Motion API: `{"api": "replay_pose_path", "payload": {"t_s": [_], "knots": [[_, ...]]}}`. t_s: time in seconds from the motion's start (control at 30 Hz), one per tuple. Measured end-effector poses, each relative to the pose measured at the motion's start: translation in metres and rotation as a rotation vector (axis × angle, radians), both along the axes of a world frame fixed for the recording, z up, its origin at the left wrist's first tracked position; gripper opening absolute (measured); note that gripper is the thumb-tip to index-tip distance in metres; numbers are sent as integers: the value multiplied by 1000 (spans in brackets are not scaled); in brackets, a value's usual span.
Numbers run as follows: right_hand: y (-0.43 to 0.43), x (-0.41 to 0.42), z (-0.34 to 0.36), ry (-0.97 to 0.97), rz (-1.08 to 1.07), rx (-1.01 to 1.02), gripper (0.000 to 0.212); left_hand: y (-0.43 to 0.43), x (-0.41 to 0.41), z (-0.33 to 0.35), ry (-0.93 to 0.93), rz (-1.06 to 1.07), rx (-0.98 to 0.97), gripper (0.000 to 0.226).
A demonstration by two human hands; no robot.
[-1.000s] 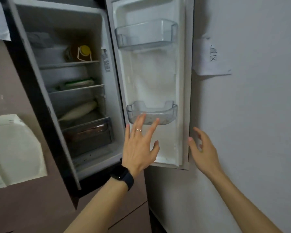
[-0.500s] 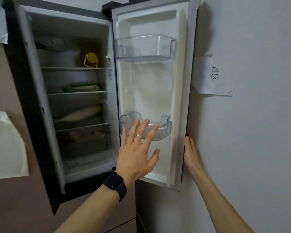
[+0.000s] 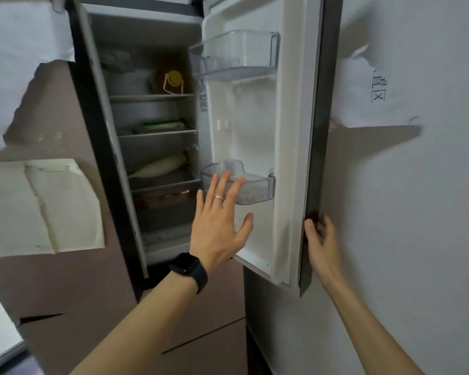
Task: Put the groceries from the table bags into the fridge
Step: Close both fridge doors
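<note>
The fridge (image 3: 100,136) stands open, its door (image 3: 290,147) swung out to the right against the wall. Inside, a yellow-capped bottle (image 3: 173,81) stands on the top shelf, a green-and-white packet (image 3: 164,125) lies on the shelf below, and a long white radish (image 3: 160,167) lies above the drawer (image 3: 163,200). My left hand (image 3: 220,223), fingers spread and holding nothing, hovers in front of the lower door bin (image 3: 252,185). My right hand (image 3: 321,239) curls around the door's outer edge near its bottom. No grocery bags are in view.
An upper clear door bin (image 3: 236,56) holds nothing. A white wall (image 3: 417,212) with a taped paper note (image 3: 374,96) lies right behind the door. Brown cabinet fronts (image 3: 65,280) with taped paper sheets (image 3: 41,207) flank the fridge on the left.
My right hand moved from open air onto the door's outer edge and now wraps it. The door has swung a little away from the wall. My left hand stays spread near the lower bin.
</note>
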State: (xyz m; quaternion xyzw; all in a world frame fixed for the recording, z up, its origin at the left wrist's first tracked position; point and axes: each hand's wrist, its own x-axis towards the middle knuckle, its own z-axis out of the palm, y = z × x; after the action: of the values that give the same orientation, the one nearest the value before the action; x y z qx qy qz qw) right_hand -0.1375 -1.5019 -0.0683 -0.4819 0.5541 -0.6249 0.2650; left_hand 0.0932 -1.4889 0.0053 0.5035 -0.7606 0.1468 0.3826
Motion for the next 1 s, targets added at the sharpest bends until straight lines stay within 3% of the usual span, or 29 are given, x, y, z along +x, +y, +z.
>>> {"api": "replay_pose_path", "payload": {"t_s": [0.07,0.17,0.4,0.6,0.73,1.0], "knots": [[14,16,5,-23,-7,-8,81,10,20,1,42,-17,28,74],[33,46,13,15,-38,-22,65,24,54,3,94,-16,71,78],[60,124,13,130,-33,-85,43,35,145,8,-10,217,72,78],[59,187,15,222,-2,-105,58,35,203,2,34,450,12,99],[52,215,12,281,50,-243,75,31,217,7,60,489,-24,107],[18,252,4,543,68,-399,83,16,233,7,-29,506,-51,104]]}}
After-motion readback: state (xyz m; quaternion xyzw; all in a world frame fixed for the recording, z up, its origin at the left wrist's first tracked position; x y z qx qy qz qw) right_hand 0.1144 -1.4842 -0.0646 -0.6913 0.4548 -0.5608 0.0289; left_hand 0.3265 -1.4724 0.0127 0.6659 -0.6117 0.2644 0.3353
